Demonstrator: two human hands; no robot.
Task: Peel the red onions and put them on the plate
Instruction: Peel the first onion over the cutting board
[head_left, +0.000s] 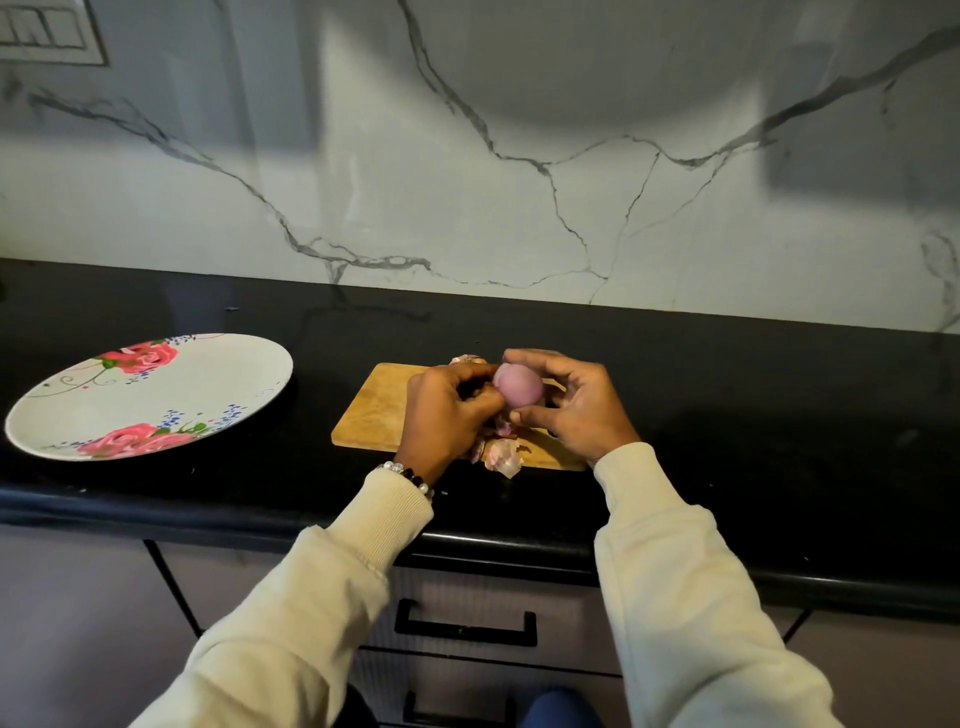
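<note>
Red onion: a red onion (519, 391) with smooth pale-purple flesh showing, held in the air just above the cutting board, between both hands.
Right grip: the right hand (574, 408) curls round the onion, fingers over its far side and thumb under its near side; it has firm hold of the bulb.
Left grip: the left hand (448, 410) is bunched against the onion's left end, fingertips pinched together there; it seems to nip a bit of skin, though the blur makes that hard to settle.
Peels: papery onion skins (500, 453) lie on the near edge of the board below the hands; another scrap (467, 358) sits at the board's far edge.
Cutting board: a wooden cutting board (374, 410) lies flat on the tabletop, partly hidden by the hands.
Plate: a white plate with red roses (150, 395) lies well apart to the left, with no onion on it.
Tabletop: a glossy black tabletop (727, 405) against a veined marble wall (519, 156).
Wrist: a beaded bracelet (410, 475) shows at the left cuff of cream sleeves (670, 571).
Below: a drawer with a black handle (465, 626) under the tabletop edge.
</note>
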